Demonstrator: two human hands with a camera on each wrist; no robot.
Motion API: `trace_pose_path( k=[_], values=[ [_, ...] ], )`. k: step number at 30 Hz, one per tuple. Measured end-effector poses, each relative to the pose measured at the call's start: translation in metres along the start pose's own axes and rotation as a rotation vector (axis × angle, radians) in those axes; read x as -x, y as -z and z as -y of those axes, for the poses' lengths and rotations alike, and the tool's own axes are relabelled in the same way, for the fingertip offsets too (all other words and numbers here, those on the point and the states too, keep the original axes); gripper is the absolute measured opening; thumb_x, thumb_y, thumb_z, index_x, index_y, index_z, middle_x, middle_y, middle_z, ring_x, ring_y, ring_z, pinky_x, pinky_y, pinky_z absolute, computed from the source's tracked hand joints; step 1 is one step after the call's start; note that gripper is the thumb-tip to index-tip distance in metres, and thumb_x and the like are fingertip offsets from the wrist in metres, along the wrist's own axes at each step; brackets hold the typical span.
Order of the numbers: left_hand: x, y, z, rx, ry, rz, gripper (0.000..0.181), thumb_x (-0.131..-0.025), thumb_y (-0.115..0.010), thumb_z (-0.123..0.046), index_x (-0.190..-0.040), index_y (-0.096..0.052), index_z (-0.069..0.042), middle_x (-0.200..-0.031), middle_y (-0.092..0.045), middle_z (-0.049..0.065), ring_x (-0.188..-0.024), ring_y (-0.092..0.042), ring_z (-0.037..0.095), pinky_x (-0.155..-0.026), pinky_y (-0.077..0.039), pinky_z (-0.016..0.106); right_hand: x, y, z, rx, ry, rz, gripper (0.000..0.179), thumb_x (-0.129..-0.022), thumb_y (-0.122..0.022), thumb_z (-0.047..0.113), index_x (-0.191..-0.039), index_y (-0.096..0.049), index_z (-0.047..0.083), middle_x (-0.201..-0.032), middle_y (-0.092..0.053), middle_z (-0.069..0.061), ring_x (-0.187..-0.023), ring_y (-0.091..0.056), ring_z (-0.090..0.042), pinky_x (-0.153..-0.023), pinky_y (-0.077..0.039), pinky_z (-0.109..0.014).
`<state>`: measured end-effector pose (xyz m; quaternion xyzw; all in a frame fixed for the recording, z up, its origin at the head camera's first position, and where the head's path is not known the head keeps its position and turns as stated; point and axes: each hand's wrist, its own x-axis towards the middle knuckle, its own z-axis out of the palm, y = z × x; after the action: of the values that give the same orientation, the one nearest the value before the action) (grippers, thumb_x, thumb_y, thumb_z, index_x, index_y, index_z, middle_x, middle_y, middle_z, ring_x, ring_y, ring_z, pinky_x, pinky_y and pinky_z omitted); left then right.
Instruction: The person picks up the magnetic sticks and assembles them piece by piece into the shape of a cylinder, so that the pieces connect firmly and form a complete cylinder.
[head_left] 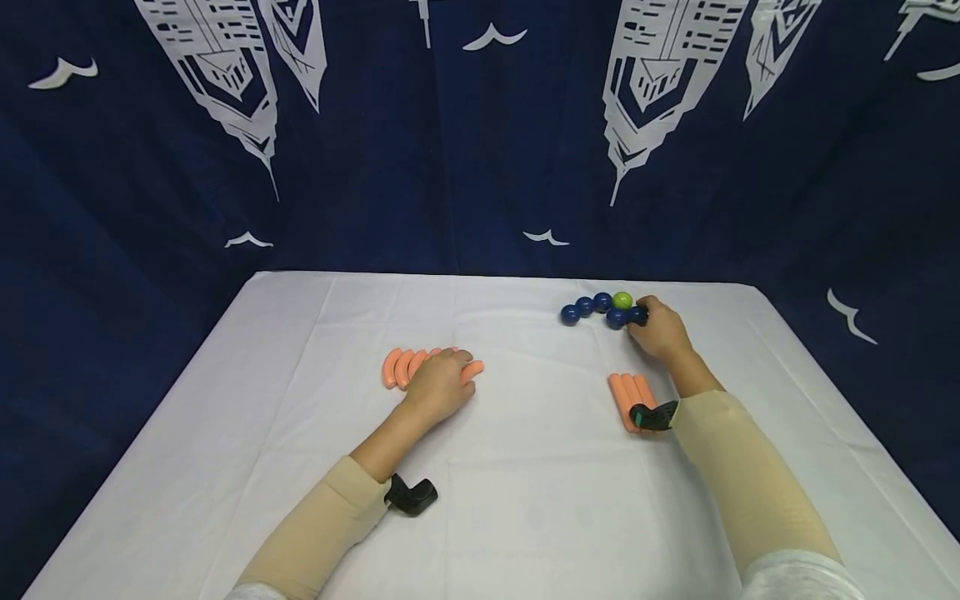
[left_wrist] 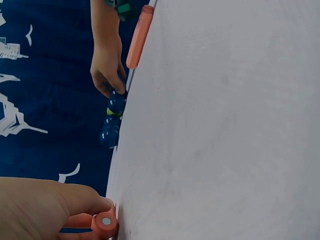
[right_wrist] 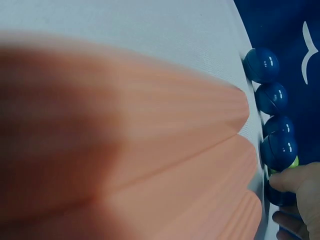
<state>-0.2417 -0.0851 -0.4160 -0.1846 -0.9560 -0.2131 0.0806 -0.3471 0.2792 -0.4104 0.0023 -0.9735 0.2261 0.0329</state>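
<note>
My left hand point(head_left: 441, 385) pinches a curved orange piece point(head_left: 472, 370) at the right end of a row of similar arcs point(head_left: 392, 367). In the left wrist view, the end of an orange piece point(left_wrist: 106, 224) with a small silvery disc shows by that hand's fingertips. At the far right of the table, my right hand point(head_left: 662, 331) grips a shiny dark blue ball point(head_left: 637, 315). Beside it lie several more blue balls point(head_left: 570, 315) and one green ball point(head_left: 622, 300), close together. The right wrist view shows thumb and fingers around the blue ball point(right_wrist: 281, 194).
Straight orange rods point(head_left: 624, 400) lie side by side under my right wrist, partly hidden by the black wrist camera point(head_left: 652, 416). A white cloth covers the table point(head_left: 525, 500). Behind its far edge hangs a dark blue curtain point(head_left: 450, 150) with white print.
</note>
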Motion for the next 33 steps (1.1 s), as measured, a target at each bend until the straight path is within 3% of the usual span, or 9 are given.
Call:
trace_pose_path(
  k=[11,33],
  values=[
    [0.003,-0.008,-0.001,-0.060,-0.017,-0.009,0.021,-0.081,-0.070,-0.010,-0.101,-0.066,-0.005,-0.087,-0.060,0.006,-0.073,-0.055,0.022,-0.061,-0.047,0.034,0.004,-0.002,-0.002,-0.003,-0.083,-0.020,0.051,-0.095,-0.057,0.020,-0.133,-0.039,-0.010,-0.127,-0.049,-0.037,-0.116,-0.050,-0.050,-0.096,-0.040,-0.057],
    [0.003,-0.011,-0.001,-0.072,-0.019,-0.046,0.019,-0.080,-0.069,-0.007,-0.099,-0.068,-0.006,-0.086,-0.059,0.005,-0.072,-0.055,0.021,-0.059,-0.047,0.033,0.006,-0.001,-0.009,-0.060,-0.119,-0.095,0.047,-0.093,-0.058,0.019,-0.127,-0.042,-0.010,-0.121,-0.053,-0.035,-0.112,-0.051,-0.048,-0.095,-0.040,-0.056]
  ],
)
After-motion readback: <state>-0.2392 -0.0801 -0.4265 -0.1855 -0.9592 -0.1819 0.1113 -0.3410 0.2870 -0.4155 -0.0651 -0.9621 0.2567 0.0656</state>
